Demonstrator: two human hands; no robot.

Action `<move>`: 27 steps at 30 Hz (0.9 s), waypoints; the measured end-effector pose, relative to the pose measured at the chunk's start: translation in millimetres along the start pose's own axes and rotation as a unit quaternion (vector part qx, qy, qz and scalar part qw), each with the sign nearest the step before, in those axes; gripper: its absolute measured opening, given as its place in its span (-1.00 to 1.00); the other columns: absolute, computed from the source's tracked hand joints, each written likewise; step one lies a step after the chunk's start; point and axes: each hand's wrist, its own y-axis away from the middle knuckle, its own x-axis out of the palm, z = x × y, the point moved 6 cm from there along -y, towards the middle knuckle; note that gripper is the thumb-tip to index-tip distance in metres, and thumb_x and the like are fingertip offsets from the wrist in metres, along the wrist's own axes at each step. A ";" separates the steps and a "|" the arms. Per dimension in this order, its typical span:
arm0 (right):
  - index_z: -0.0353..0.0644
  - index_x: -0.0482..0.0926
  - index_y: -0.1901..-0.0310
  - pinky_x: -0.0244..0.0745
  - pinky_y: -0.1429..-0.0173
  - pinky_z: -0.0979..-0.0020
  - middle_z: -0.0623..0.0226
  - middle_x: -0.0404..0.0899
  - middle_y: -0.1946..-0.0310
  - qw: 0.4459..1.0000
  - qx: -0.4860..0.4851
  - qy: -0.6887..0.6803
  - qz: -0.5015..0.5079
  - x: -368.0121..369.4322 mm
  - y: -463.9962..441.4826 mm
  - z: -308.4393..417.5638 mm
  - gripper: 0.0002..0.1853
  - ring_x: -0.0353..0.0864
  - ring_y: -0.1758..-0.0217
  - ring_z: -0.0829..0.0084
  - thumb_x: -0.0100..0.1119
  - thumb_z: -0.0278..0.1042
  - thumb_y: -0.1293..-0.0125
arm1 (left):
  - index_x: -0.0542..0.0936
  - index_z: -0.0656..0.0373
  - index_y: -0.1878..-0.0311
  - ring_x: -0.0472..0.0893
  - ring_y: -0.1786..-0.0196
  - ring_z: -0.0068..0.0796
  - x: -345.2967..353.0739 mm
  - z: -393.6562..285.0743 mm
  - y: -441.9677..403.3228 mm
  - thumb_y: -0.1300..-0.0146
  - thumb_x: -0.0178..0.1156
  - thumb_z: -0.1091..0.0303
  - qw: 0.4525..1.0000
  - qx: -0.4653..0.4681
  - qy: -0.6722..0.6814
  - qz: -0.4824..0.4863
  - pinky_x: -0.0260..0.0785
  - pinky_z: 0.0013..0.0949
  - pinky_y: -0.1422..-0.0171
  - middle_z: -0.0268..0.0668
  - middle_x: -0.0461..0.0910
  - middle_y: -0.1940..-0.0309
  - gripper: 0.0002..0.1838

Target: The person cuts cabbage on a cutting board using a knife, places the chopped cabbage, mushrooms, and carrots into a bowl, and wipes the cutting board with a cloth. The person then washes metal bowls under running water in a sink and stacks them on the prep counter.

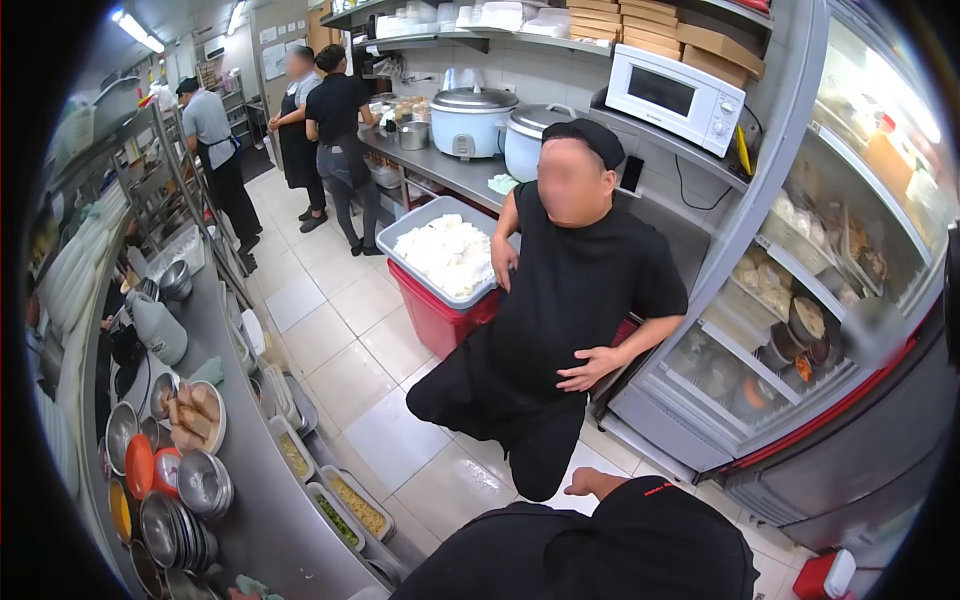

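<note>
My right hand (590, 483) shows past the black sleeve (665, 515) at the bottom centre, in front of my body. Its fingers are mostly hidden, so whether it holds anything is unclear. The nearest thing is the black-clad leg of a person (600, 250) in a dark cap who faces me, seated or leaning back. One of that person's hands rests on the rim of a grey tub (388, 240) of white food on a red bin (425, 310); the other lies spread at the waist. My left hand is out of view.
On the left, a steel counter (265, 490) carries metal bowls (170, 530) and a bowl of raw meat (200, 415). Several people stand at the back left. Rice cookers (468, 130) and a microwave (672, 98) line the wall; a glass-door fridge (770, 300) stands right.
</note>
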 end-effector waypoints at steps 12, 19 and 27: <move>-0.33 0.70 0.14 0.50 -0.18 0.13 -0.08 0.67 0.11 0.977 -0.206 0.047 0.010 -39.0 -76.4 96.8 -0.37 0.63 -0.05 -0.03 -0.01 0.20 -0.30 | 0.47 0.28 -0.05 0.60 -0.05 0.10 14.3 -232.8 115.7 0.09 0.28 0.36 0.968 0.210 0.138 0.019 0.43 -0.11 -0.20 0.08 0.60 0.01 -0.45; -0.24 0.71 0.08 0.51 -0.18 0.17 -0.02 0.68 0.08 0.978 -0.210 0.000 0.007 -73.7 -65.6 112.1 -0.43 0.64 -0.05 0.02 0.11 0.17 -0.25 | 0.46 0.31 0.02 0.53 0.09 -0.17 -106.3 -203.3 145.2 0.01 0.10 0.41 0.887 0.255 0.366 -0.118 0.35 -0.22 -0.19 -0.10 0.52 0.20 -0.59; -0.28 0.71 0.10 0.50 -0.19 0.15 -0.04 0.67 0.06 0.979 -0.169 0.104 0.053 -44.0 -64.8 18.4 -0.37 0.63 -0.07 0.01 0.09 0.25 -0.25 | 0.35 0.32 -0.35 0.41 -0.33 0.01 -83.0 -87.7 128.0 -0.17 0.19 0.42 0.958 0.126 0.183 -0.179 0.21 -0.16 -0.43 0.09 0.38 -0.27 -0.37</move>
